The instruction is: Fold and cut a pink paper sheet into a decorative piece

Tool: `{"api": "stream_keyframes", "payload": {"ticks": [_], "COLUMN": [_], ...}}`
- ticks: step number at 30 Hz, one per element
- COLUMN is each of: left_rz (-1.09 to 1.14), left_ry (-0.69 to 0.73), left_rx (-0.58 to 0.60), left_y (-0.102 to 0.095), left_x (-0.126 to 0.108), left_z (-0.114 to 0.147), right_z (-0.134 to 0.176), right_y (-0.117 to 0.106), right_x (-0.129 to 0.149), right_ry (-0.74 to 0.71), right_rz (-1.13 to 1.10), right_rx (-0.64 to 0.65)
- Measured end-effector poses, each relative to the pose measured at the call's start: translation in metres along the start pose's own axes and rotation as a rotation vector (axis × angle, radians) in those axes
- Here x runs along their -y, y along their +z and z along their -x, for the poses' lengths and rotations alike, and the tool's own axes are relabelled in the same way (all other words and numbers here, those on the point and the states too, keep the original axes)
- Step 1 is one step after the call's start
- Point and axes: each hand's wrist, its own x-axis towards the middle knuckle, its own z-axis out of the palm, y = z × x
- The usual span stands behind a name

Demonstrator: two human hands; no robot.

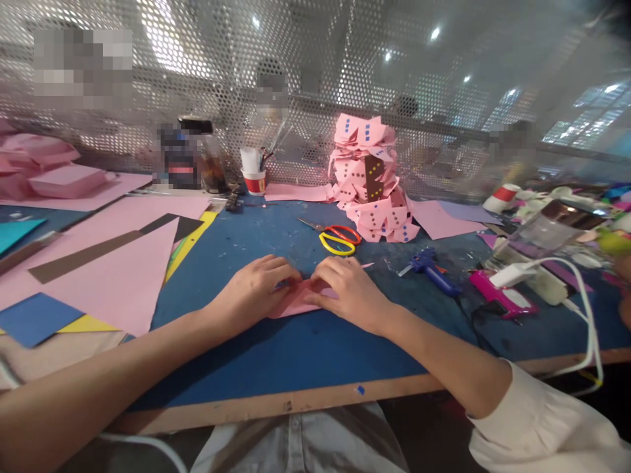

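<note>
A small folded piece of pink paper (290,303) lies on the blue tabletop, low in the middle of the view. My left hand (254,286) has its fingers curled over the paper's left end. From the other side, my right hand (350,289) pinches its right part, with thumb and forefinger on it. Both hands partly cover the paper, so its full shape is hidden. Just beyond them rest scissors (340,240) with one red and one yellow handle loop. A stack of folded pink paper pieces (369,177) with small coloured squares stands farther back.
A blue glue gun (436,270) and a magenta device (503,293) with a white cable lie to the right. Pink sheets (113,282) and a blue sheet (39,318) spread at left. A paper cup (255,180) stands before the perforated metal screen (305,98).
</note>
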Motion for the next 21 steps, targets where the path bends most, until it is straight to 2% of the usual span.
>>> {"api": "stream_keyframes", "payload": {"ticks": [3, 7, 10, 12, 15, 21], "left_rz": [-0.016, 0.025, -0.016, -0.073, -0.149, -0.198], "left_ry": [0.063, 0.161, 0.270, 0.316, 0.349, 0.306], "left_rx": [-0.064, -0.165, -0.047, -0.012, -0.027, -0.004], "left_y": [-0.003, -0.011, -0.012, -0.009, -0.004, -0.002], "left_x": [-0.007, -0.028, -0.044, -0.049, -0.052, -0.051], "left_z": [0.002, 0.012, 0.023, 0.029, 0.033, 0.034], "right_z": [0.000, 0.000, -0.001, -0.001, -0.002, 0.000], "right_y": [0.002, 0.004, 0.004, 0.004, 0.003, -0.002], "right_x": [-0.001, -0.002, -0.002, -0.001, 0.001, 0.006], "right_ry": [0.006, 0.011, 0.004, 0.017, 0.037, 0.064], "right_rz": [0.000, 0.006, 0.006, 0.003, 0.005, 0.036], "right_rx": [-0.009, -0.014, -0.005, -0.007, 0.001, 0.017]}}
